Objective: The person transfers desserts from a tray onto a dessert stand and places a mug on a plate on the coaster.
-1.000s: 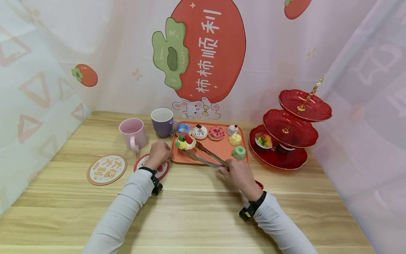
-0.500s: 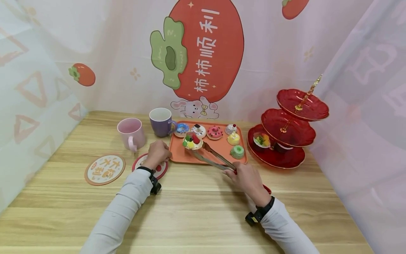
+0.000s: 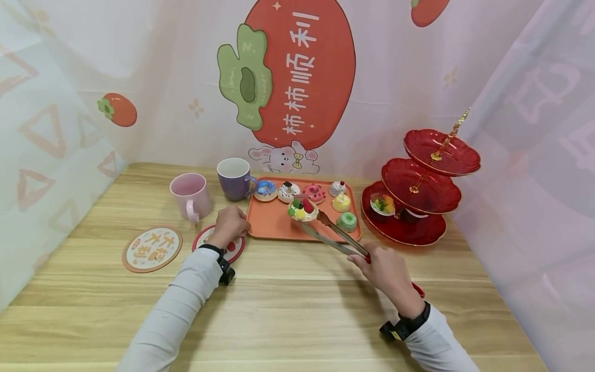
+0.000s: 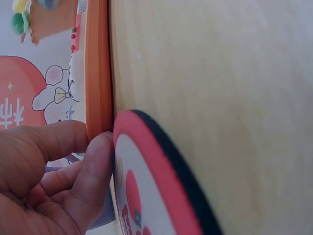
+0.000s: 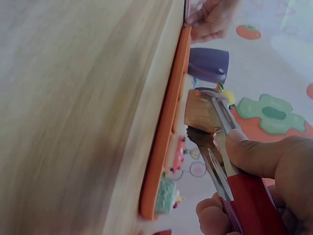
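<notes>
My right hand (image 3: 387, 271) grips a pair of metal tongs (image 3: 343, 236) with red handles (image 5: 254, 203). Between the tong tips is a fruit tart (image 3: 303, 211) topped with red, yellow and green pieces, raised over the orange tray (image 3: 271, 223). Its pale crust shows from the side in the right wrist view. My left hand (image 3: 230, 226) pinches the tray's left edge, with thumb and index finger on the rim in the left wrist view. On the tray lie a blue donut (image 3: 266, 190), a white donut (image 3: 289, 191), a pink donut (image 3: 314, 192) and several small cakes.
A red three-tier stand (image 3: 420, 188) at the right bears a fruit cup (image 3: 383, 205) on its lowest tier. A purple mug (image 3: 234, 181) and a pink mug (image 3: 191, 196) stand left of the tray. Two round coasters lie nearby, one orange-rimmed (image 3: 152, 249), one red-rimmed (image 3: 239, 253).
My right hand has moved right with the tongs, carrying the tart from the tray's left side to over its middle. My left hand stays at the tray edge.
</notes>
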The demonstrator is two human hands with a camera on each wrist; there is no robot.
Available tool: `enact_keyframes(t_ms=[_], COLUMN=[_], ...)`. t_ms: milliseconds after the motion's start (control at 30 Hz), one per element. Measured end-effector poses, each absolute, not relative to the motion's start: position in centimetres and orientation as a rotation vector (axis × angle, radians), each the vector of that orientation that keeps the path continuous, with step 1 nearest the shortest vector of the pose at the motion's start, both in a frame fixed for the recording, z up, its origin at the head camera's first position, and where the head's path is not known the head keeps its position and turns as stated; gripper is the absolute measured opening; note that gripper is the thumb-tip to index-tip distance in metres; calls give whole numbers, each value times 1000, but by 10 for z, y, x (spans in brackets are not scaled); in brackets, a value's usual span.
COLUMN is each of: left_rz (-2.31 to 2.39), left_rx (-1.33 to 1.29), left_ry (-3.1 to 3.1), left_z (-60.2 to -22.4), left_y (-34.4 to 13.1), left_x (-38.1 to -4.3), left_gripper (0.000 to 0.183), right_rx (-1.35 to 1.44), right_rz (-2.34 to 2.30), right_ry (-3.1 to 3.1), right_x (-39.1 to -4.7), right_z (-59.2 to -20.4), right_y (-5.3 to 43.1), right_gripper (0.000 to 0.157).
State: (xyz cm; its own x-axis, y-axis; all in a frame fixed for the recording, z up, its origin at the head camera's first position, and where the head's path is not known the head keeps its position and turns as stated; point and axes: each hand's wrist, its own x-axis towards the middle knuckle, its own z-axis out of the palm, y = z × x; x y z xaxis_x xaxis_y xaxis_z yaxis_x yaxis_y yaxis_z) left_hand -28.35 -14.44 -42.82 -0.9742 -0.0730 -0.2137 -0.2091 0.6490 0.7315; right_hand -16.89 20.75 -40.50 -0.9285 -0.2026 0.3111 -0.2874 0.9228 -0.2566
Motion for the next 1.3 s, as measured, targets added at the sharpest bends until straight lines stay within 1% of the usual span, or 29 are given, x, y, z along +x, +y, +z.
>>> enact_keyframes(t_ms=[167,400,567,967,1300], left_rz=[1250,1247,1252,1293,1244], left_rx=[-233,-219,-213,-172,-181], left_ry=[2687,2693,2700,2708,2707], left_z=[-429,-427,-426,-429,-427], left_y=[-144,-143,-143,-145,-146], left_x=[-283,-283,-283,-281,-282], left_gripper=[5,6,4,3,3], right_rx=[349,310,304,264,208], right_rz=[434,421,410,411,379], right_ry=[-2796,-2792,-2763,-2733,-2662], right_x=[-161,-150,-144,-128,-117], right_z=[-404,-401,-398,-399,-395], right_y=[220,231,239,265,292], right_gripper=[29,34,35,26,30])
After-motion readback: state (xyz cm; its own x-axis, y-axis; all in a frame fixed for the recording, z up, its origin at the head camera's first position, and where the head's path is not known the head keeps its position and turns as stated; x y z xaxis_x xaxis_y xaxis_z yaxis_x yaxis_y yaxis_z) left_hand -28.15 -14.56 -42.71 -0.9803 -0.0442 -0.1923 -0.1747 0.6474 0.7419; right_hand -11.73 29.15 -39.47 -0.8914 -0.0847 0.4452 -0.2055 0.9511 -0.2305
